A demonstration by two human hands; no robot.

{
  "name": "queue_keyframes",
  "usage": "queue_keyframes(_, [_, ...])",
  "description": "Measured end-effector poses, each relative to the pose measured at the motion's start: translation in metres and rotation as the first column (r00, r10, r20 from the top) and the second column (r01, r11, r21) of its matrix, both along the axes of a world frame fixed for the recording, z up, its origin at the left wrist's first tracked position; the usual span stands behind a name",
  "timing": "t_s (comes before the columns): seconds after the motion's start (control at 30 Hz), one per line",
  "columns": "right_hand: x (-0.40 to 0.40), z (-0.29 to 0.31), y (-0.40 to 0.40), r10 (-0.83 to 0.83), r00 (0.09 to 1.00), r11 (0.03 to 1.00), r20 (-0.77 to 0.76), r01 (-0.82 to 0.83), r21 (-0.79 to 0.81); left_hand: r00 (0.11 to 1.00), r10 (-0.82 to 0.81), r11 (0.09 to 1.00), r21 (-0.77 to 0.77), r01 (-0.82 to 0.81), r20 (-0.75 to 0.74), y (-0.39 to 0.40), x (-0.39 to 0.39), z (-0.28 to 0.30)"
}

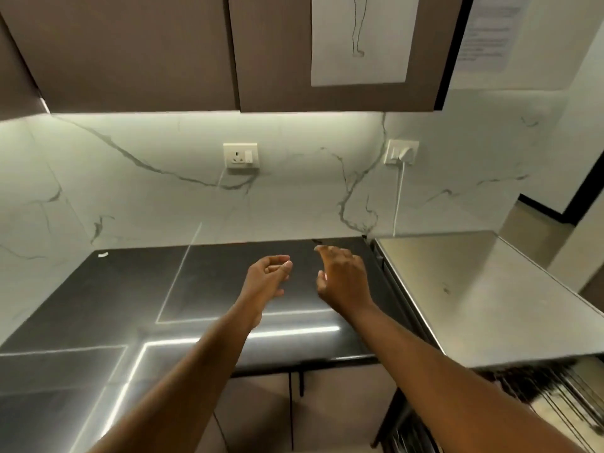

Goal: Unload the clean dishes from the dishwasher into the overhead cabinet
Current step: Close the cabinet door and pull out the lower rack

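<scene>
Both my arms reach forward over a dark glossy countertop. My left hand hovers above it with fingers loosely curled and holds nothing. My right hand is beside it, fingers relaxed and extended, also empty. The overhead cabinet hangs above with its brown doors closed. At the lower right, the dishwasher has a steel top, and a wire rack shows beneath it. No dishes are visible in the rack from here.
A marble backsplash carries a wall socket and a plug with a white cord. A paper sheet is taped on the right cabinet door. Lower cabinet doors sit below the counter edge.
</scene>
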State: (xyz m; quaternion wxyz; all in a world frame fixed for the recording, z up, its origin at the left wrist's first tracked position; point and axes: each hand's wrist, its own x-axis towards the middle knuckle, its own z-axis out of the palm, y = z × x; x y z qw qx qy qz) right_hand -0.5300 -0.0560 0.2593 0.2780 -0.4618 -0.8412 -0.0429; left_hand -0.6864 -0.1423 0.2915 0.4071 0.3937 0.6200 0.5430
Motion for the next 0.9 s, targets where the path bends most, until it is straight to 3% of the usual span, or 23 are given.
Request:
queue_keyframes(0.5, [0.177,-0.1,-0.083,-0.179,0.983,0.954,0.038,0.182,-0.239,0.976,-0.192,0.94,-0.265,0.213,0.104,-0.057,0.138,-0.112])
queue_keyframes(0.9, [0.418,-0.147,-0.157,-0.344,0.937,0.846,0.067,0.34,-0.411,0.942,-0.321,0.869,-0.364,0.334,0.097,-0.079,0.357,-0.157])
